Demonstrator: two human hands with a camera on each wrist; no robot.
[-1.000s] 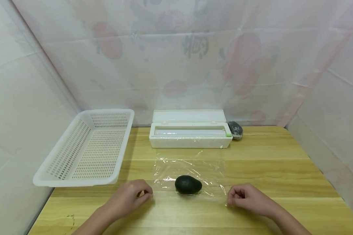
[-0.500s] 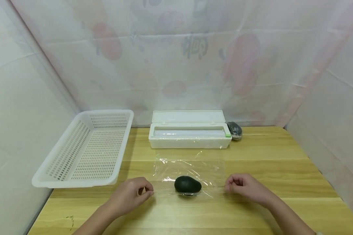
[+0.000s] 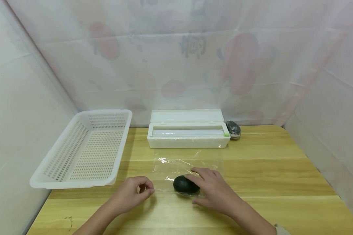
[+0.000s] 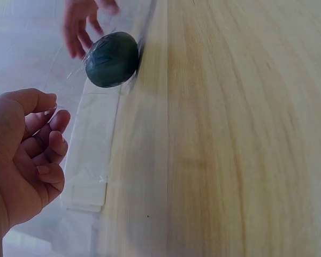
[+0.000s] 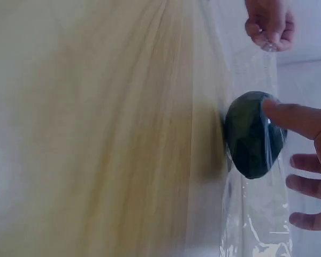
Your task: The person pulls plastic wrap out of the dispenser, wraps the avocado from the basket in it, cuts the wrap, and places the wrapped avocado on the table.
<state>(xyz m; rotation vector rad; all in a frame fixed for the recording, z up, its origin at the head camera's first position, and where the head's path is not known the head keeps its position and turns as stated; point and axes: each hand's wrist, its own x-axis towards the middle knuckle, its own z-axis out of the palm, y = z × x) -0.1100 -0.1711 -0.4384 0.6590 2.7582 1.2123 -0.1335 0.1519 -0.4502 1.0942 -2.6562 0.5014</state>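
Observation:
A dark green avocado (image 3: pixel 183 184) lies on a sheet of clear cling film (image 3: pixel 167 166) in the middle of the table. The film runs out from a white cling film box (image 3: pixel 188 142) whose lid stands up. My left hand (image 3: pixel 133 192) pinches the film's near left corner between thumb and index finger, the other fingers loosely curled. Over the right end of the avocado is my right hand (image 3: pixel 213 191), its fingers spread and reaching across it. In the right wrist view the right thumb (image 5: pixel 294 118) overlaps the avocado; whether it touches, I cannot tell.
A white perforated basket (image 3: pixel 117 160) stands at the left. Beside the box's right end sits a dark, film-wrapped item (image 3: pixel 233 130). Pale curtains (image 3: pixel 179 65) close off the back and both sides of the wooden table (image 3: pixel 276 176).
The right hand has left the film's near right corner, moved left and spread its fingers over the avocado. The film's near edge has come up against the avocado. My left hand stays nearly still.

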